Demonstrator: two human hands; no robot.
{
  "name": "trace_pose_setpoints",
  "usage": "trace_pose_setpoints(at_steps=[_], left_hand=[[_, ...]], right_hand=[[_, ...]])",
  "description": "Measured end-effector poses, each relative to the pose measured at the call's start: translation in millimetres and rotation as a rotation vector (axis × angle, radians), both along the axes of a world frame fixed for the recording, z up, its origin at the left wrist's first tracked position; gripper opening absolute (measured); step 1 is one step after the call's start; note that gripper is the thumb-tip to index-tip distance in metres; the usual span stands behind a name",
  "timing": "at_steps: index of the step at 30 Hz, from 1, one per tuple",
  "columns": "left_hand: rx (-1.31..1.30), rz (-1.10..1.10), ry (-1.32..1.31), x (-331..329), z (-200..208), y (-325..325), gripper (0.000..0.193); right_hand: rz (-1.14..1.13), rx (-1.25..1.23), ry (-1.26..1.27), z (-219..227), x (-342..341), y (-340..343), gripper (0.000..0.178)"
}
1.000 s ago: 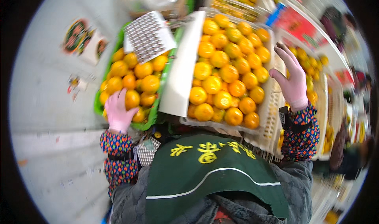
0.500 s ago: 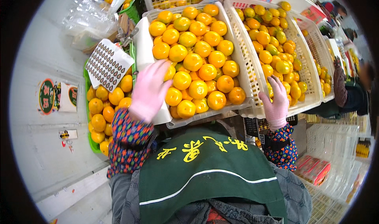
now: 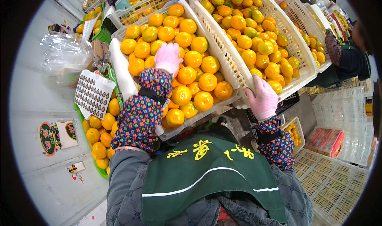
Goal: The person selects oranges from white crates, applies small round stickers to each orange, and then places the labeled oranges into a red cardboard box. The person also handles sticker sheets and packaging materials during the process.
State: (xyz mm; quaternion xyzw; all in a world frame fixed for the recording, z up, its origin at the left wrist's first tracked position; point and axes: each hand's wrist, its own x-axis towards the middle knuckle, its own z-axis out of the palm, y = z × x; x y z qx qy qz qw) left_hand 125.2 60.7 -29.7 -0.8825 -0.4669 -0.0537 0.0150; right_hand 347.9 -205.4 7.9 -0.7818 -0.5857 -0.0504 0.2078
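Observation:
Both my hands wear pink gloves. My left hand [image 3: 167,59] reaches into the middle of a crate of mandarins [image 3: 197,125], its fingers bent down over the fruit and closed about a mandarin that they mostly cover. Orange mandarins [image 3: 181,95] with a few greenish ones fill this crate, and a white liner [image 3: 121,72] folds over its left side. To the right, my right hand [image 3: 264,99] grips the near corner of a second, cream slatted crate [image 3: 225,54]. Smaller yellow-orange mandarins [image 3: 271,70] lie heaped in that one.
At left, a green basket [image 3: 79,113] of orange fruit carries a sticker sheet [image 3: 94,91]. Clear plastic packaging [image 3: 63,52] lies behind it. Another person's gloved hand [image 3: 122,3] touches a far crate. At right stand another person [image 3: 348,60] and stacked clear boxes [image 3: 338,110].
My left hand has moved from the crate's left edge in over the mandarins. My right hand has closed on the cream crate's corner. The view has shifted, and another person's hand appears at the back.

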Motion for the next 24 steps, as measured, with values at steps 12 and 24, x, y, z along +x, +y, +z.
trace_pose_setpoints(at_steps=[12,24], left_hand=[[-0.067,0.005,-0.218,36.7,34.2,34.4,0.054],[0.001,-0.082,0.186,84.9,29.6,9.4,0.060]], right_hand=[[0.099,-0.043,0.067,7.1,3.8,-4.3,0.065],[0.207,-0.081,0.091,6.3,11.8,-6.9,0.076]])
